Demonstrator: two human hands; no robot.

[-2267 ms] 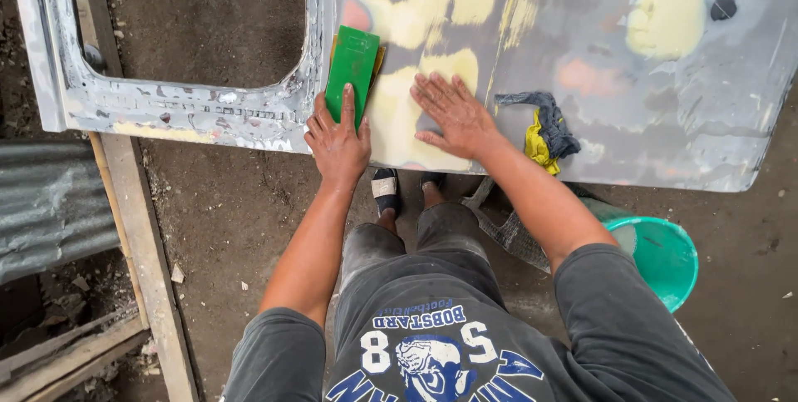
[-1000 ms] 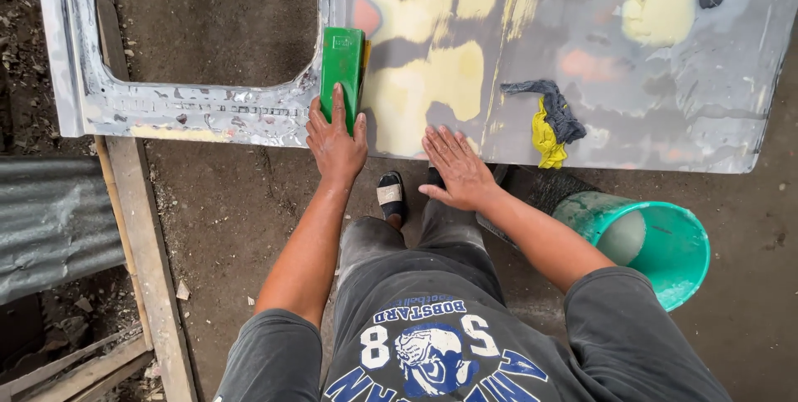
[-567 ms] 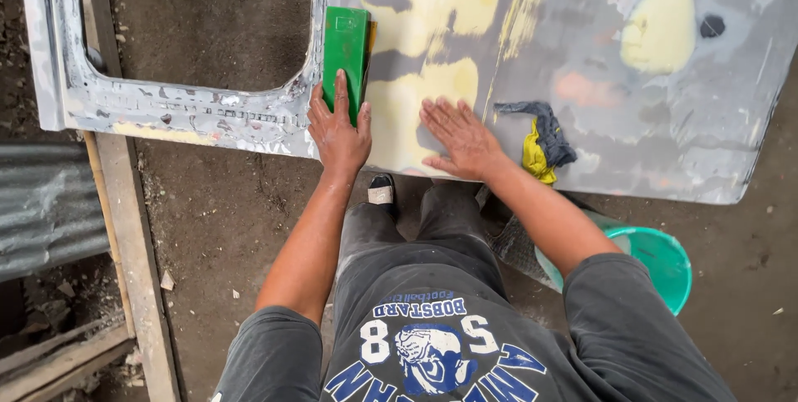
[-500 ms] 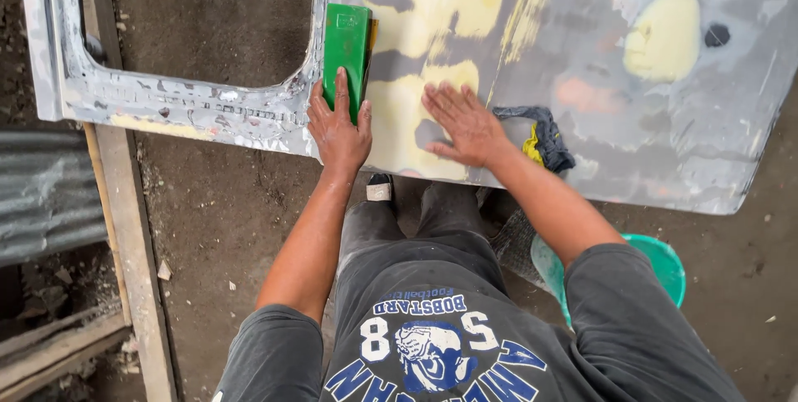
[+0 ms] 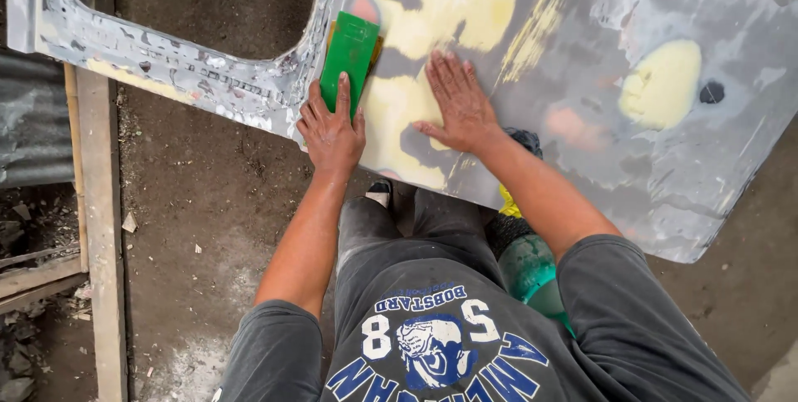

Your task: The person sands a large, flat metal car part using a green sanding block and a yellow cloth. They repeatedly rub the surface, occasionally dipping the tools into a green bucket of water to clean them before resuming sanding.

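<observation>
Door panel [image 5: 582, 78]: lay flat, grey, patched with yellow filler, window opening at left.
Right hand [image 5: 459, 107]: rested flat on filler, fingers spread, beside the block.
Left hand [image 5: 332, 128]: pressed on block's near end, forefinger laid along it, other fingers curled around.
Green sanding block [image 5: 350, 57]: lay on panel, long axis pointing away from left hand.
Teal bucket [image 5: 528, 273]: stood below panel, mostly hidden.

Support: dirt floor [image 5: 216, 194]
On it: wooden planks [image 5: 104, 227], green bucket [image 5: 528, 269], metal sheet [image 5: 33, 136], small debris
</observation>
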